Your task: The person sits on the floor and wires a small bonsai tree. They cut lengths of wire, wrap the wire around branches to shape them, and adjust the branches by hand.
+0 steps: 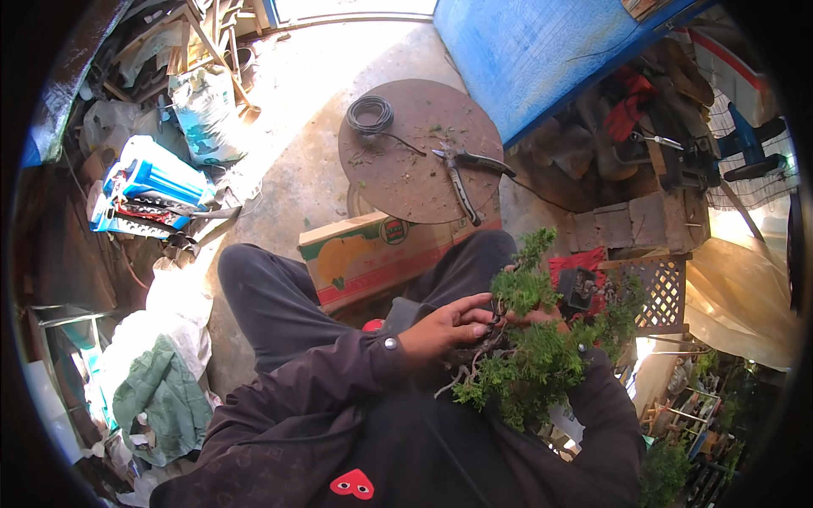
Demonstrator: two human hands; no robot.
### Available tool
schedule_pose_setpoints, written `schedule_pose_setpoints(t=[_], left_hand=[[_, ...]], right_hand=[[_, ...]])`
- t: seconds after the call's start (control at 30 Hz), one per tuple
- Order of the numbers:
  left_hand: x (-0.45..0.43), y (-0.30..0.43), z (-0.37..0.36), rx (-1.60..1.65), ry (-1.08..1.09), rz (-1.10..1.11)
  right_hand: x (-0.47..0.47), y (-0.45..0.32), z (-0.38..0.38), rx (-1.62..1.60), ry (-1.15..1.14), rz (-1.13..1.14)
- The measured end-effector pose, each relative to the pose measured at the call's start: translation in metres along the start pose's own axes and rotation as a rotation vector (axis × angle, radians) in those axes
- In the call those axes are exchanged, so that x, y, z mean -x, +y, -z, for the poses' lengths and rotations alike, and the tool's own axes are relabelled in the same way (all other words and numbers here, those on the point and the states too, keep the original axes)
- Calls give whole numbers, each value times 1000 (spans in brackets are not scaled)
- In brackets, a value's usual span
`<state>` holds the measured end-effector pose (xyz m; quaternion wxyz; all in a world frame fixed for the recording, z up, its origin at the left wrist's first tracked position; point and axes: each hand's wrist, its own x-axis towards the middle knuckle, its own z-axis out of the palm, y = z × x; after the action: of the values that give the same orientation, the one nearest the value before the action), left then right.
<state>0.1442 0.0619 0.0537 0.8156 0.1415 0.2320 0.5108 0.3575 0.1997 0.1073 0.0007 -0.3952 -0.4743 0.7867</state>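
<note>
A small conifer with twisted branches and green foliage [540, 362] stands at my lap, leaning to the right. My left hand [448, 327] has its thumb and fingers closed around a thin dark branch near the middle of the plant. Behind the foliage, my right hand [540, 315] reaches to the same branch; leaves hide most of it, so its grip does not show. Beyond my knees is a round brown turntable [406, 184] with a coil of wire [370, 115] and pliers [458, 174] with dark handles, spread apart, among plant scraps.
A printed cardboard box [375, 254] lies between my knees and the turntable. On the right are a brown plastic crate [664, 292], a small dark pot [577, 287] and red gloves [625, 111]. Blue-white containers [159, 187] and a green cloth [162, 400] lie left.
</note>
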Motion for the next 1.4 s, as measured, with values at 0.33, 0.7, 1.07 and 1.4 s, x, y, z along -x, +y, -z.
schedule_pose_setpoints(t=[0.33, 0.7, 1.07, 1.4], left_hand=[[-10, 13, 0, -23, -20, 68], [-3, -3, -12, -130, 267, -206], [2, -5, -21, -322, 222, -178], [11, 1, -44, -1407, 364, -391]], right_hand=[[0, -40, -36, 36, 113, 53], [-12, -29, -21, -12, 44, 41], [-10, -10, -13, -176, -30, 178], [-33, 20, 13, -810, -271, 109]])
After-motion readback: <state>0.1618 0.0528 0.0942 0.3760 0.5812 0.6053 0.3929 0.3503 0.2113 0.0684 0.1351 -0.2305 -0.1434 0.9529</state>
